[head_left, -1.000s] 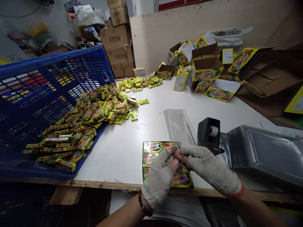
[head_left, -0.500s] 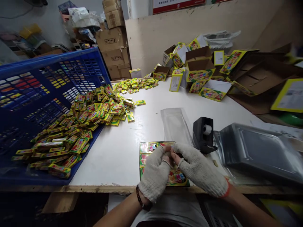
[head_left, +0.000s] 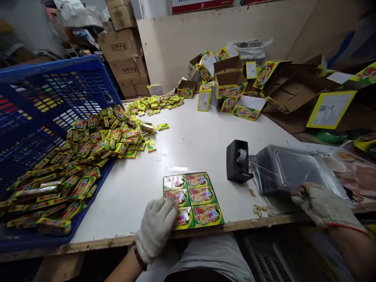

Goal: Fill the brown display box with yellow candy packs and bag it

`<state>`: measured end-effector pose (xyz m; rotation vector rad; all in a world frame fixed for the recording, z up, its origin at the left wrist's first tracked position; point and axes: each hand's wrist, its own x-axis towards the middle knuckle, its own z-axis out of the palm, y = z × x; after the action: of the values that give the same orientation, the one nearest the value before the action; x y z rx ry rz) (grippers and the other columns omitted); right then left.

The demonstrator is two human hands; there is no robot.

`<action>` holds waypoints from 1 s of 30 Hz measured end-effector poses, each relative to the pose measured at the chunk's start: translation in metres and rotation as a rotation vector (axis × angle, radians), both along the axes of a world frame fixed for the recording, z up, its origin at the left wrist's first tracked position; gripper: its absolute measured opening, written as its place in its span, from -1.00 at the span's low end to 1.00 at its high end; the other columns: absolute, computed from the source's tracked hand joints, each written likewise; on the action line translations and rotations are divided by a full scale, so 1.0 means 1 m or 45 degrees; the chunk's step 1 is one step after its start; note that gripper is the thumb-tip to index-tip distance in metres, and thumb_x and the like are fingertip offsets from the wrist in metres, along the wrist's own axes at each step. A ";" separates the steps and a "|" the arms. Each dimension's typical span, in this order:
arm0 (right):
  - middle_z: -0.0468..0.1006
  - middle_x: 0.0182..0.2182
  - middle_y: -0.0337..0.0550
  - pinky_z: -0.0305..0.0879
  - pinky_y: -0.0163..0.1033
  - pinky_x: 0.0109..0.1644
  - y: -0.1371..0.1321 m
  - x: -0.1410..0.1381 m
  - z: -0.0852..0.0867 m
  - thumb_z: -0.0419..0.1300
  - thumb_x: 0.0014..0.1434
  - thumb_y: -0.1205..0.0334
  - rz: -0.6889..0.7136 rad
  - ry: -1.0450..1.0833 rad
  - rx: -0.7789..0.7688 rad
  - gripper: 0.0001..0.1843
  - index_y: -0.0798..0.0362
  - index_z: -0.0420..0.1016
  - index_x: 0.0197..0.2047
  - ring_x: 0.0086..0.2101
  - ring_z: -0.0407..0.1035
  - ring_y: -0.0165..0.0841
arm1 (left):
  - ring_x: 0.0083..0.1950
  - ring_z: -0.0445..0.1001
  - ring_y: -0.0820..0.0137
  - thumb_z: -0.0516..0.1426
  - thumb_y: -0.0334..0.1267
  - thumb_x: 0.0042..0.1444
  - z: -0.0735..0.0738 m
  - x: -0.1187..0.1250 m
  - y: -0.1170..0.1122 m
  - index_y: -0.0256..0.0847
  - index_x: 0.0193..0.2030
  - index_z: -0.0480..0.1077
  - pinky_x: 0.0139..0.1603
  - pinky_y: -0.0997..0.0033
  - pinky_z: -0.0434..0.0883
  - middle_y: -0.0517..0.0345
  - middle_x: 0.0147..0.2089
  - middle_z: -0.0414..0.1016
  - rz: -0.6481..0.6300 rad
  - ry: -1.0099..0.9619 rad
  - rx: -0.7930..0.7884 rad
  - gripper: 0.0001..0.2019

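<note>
A black-edged flat block of several small yellow-green TWINS boxes (head_left: pixel 202 196) lies near the table's front edge, glossy on top. My left hand (head_left: pixel 157 227), in a white fingerless knit glove, grips its left side with curled fingers over the lower left boxes. Off to the right, my right hand (head_left: pixel 319 201), gloved alike, has its fingers closed at the front edge of a stack of clear plastic covers (head_left: pixel 282 168). What exactly lies between those fingertips is blurred. A black tape dispenser (head_left: pixel 237 160) stands between the block and the stack.
A blue plastic crate (head_left: pixel 88 66) on the left spills a heap of small boxes (head_left: pixel 108 137) onto the white table (head_left: pixel 188 145). Cut-open display cartons (head_left: pixel 232 86) crowd the back right. Small pale shells or nuts (head_left: pixel 260 209) lie by the front edge.
My hands have parted: the left slid to the block's left side, the right moved far right to the clear plastic covers. The clear sheet behind the block is no longer there. The view has shifted right.
</note>
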<state>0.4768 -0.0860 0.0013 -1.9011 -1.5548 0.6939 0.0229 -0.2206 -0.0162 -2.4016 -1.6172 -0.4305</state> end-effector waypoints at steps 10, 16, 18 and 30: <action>0.55 -0.42 0.01 0.37 0.04 -0.22 -0.029 -0.074 0.037 -0.02 0.16 -0.22 0.339 -0.284 -0.259 -0.58 -0.08 0.37 -0.46 -0.35 0.45 -0.06 | 0.33 0.28 -0.04 0.09 -0.06 0.26 0.004 0.018 0.000 -0.20 0.22 0.39 0.30 -0.23 0.26 -0.20 0.30 0.39 -0.068 -0.317 -0.031 -0.55; 0.52 -0.33 -0.17 0.35 -0.23 -0.29 0.006 -0.192 -0.007 0.15 0.15 -0.01 0.517 0.168 -0.157 -0.48 0.05 0.40 0.12 -0.41 0.42 -0.34 | 0.44 0.13 -0.17 0.19 -0.02 0.19 0.001 0.022 0.073 -0.24 0.38 0.25 0.31 -0.21 0.24 -0.35 0.42 0.17 0.401 -0.355 -0.415 -0.33; 0.49 -0.36 -0.20 0.33 -0.24 -0.32 0.020 -0.204 -0.021 0.15 0.16 0.01 0.533 0.255 -0.212 -0.44 0.09 0.37 0.17 -0.42 0.40 -0.35 | 0.42 0.16 -0.10 0.19 -0.03 0.19 -0.002 0.025 0.081 -0.25 0.37 0.27 0.34 -0.09 0.25 -0.32 0.38 0.22 0.358 -0.389 -0.430 -0.35; 0.33 -0.60 -0.35 0.12 -0.32 -0.57 0.033 -0.203 -0.031 0.07 0.14 0.08 0.579 0.410 -0.459 -0.75 0.01 0.44 -0.18 -0.59 0.21 -0.40 | 0.18 0.30 -0.06 0.08 0.15 0.24 0.016 0.047 0.076 -0.36 0.32 0.29 0.26 -0.29 0.23 -0.26 0.12 0.40 0.310 -0.057 -0.455 -0.31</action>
<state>0.2733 -0.0529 -0.0295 -1.5636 -1.7444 1.4859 0.0695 -0.1444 -0.0004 -2.3961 -2.1307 -0.1623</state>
